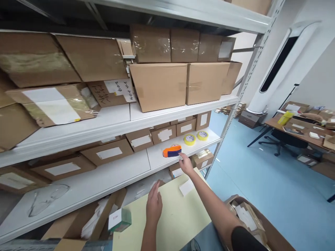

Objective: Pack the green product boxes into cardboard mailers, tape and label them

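My right hand (186, 164) reaches, fingers loosely apart and gripping nothing, just short of the orange tape dispenser (172, 151) on the shelf (157, 160) – two yellow tape rolls (195, 137) beyond it – while my left hand (154, 205) lies spread flat, steadying the pale-green board (170, 223)

Tape gun (172, 151) on shelf (157, 158), right hand (186, 164) just beside; tape rolls (190, 139) farther right, boxes (164, 134) behind.

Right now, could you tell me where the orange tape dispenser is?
The tape dispenser lies on the white shelf, right of centre in the head view, just beyond the right hand and left of two yellow tape rolls.
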The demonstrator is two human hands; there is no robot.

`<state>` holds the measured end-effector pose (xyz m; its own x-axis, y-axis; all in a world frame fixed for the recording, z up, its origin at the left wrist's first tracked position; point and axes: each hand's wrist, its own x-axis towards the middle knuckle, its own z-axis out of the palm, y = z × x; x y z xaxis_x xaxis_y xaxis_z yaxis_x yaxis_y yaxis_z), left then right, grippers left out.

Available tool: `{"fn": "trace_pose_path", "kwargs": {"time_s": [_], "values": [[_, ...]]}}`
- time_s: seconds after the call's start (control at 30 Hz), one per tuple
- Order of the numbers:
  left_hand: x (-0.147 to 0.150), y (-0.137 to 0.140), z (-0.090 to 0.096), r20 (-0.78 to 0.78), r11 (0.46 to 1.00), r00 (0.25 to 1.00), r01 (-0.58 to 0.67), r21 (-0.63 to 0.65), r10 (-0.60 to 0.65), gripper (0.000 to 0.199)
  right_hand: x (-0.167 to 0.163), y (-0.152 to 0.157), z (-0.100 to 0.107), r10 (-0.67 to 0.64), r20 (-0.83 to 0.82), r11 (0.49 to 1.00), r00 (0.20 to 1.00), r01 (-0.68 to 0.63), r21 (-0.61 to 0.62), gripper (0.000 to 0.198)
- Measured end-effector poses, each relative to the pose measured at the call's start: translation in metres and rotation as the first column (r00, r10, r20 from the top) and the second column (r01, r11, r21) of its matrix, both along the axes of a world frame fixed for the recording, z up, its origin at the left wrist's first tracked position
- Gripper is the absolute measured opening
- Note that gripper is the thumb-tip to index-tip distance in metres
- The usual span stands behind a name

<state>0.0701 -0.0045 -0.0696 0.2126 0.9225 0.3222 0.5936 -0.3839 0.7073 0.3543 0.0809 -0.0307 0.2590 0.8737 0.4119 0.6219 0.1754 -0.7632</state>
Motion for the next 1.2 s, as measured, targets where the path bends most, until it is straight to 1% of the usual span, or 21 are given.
{"fn": "trace_pose_path", "kwargs": {"time_s": [0.07,0.13,0.23,0.33,0.43,0.5,0.57,0.6,0.67,0.73,0.8,0.9,0.97,1.07,1.2], "values": [[0.002,-0.003,-0.005,-0.012,0.999,0.999,-0.034,-0.018,0.034,0.051,0.007,0.031,0.015,0.022,0.096,0.999,0.995,-0.020,-0.025,0.057],[0.003,-0.008,-0.009,-0.022,0.998,0.998,-0.062,-0.028,0.061,0.050,0.007,0.054,0.024,0.077,0.191,0.994,0.978,-0.060,-0.097,0.058],[0.001,-0.016,-0.008,-0.043,0.994,0.994,-0.098,-0.043,0.096,0.050,0.002,0.069,0.031,0.131,0.322,0.978,0.938,-0.069,-0.197,0.059],[-0.004,-0.024,-0.001,-0.056,0.992,0.992,-0.120,-0.050,0.117,0.050,-0.004,0.071,0.037,0.121,0.427,0.965,0.896,-0.006,-0.261,0.056],[-0.011,-0.032,0.010,-0.049,0.991,0.991,-0.127,-0.043,0.125,0.050,-0.005,0.065,0.047,0.153,0.448,0.942,0.881,0.007,-0.336,0.052],[-0.016,-0.036,0.016,-0.031,0.990,0.991,-0.131,-0.041,0.130,0.050,-0.006,0.056,0.052,0.173,0.402,0.946,0.899,-0.038,-0.321,0.048],[-0.022,-0.041,0.020,-0.006,0.990,0.991,-0.137,-0.041,0.137,0.050,-0.010,0.041,0.051,0.161,0.328,0.964,0.931,-0.076,-0.257,0.044],[-0.026,-0.044,0.020,0.008,0.989,0.990,-0.139,-0.041,0.140,0.049,-0.013,0.031,0.049,0.141,0.293,0.971,0.946,-0.075,-0.226,0.042],[-0.033,-0.050,0.020,0.035,0.989,0.989,-0.143,-0.043,0.145,0.049,-0.023,0.005,0.040,0.101,0.252,0.980,0.962,-0.052,-0.194,0.036],[-0.041,-0.057,0.017,0.061,0.989,0.988,-0.139,-0.055,0.143,0.048,-0.036,-0.025,0.028,0.091,0.269,0.984,0.959,-0.045,-0.173,0.025],[-0.050,-0.065,0.012,0.086,0.989,0.988,-0.125,-0.079,0.131,0.048,-0.050,-0.057,0.014,0.116,0.314,0.986,0.942,-0.073,-0.148,0.017],[-0.064,-0.078,0.002,0.119,0.988,0.987,-0.092,-0.121,0.107,0.048,-0.070,-0.101,-0.011,0.164,0.362,0.982,0.918,-0.118,-0.146,0.013],[-0.072,-0.087,-0.005,0.134,0.986,0.987,-0.072,-0.153,0.093,0.048,-0.080,-0.126,-0.030,0.182,0.370,0.975,0.911,-0.119,-0.186,0.013],[-0.083,-0.100,-0.015,0.152,0.976,0.984,-0.061,-0.207,0.094,0.048,-0.087,-0.159,-0.062,0.197,0.371,0.954,0.908,-0.089,-0.288,0.014],[-0.096,-0.118,-0.023,0.163,0.965,0.978,-0.086,-0.246,0.128,0.048,-0.078,-0.194,-0.103,0.196,0.376,0.904,0.906,-0.019,-0.427,0.015]]}}
